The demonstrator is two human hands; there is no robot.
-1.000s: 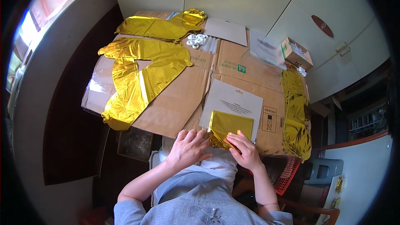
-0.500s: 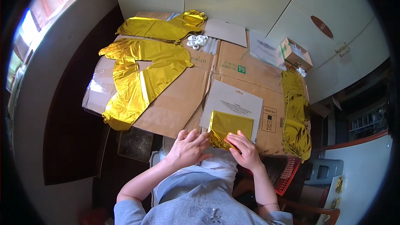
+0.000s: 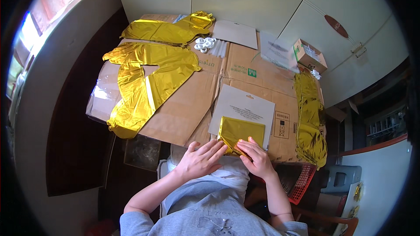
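Note:
A folded gold foil balloon (image 3: 243, 131) lies on the lower part of a white card (image 3: 238, 102) at the near edge of the cardboard. My left hand (image 3: 202, 159) is flat, its fingers stretched out, with the fingertips at the balloon's crumpled near-left corner. On the balloon's near edge rests my right hand (image 3: 257, 159), fingers extended and laid across the foil, thumb apart below. What lies under the right palm is hidden.
Flattened cardboard (image 3: 179, 118) covers the table. Two unfolded gold balloons (image 3: 146, 78) spread over its left side; another gold balloon (image 3: 309, 118) runs down the right edge. White ribbon rolls (image 3: 204, 44), clear straws (image 3: 218, 49) and a small box (image 3: 309, 55) sit farther back.
My left hand has flattened and straightened its fingers, reaching slightly right onto the balloon's corner. My right hand stays on the foil, nearly unmoved.

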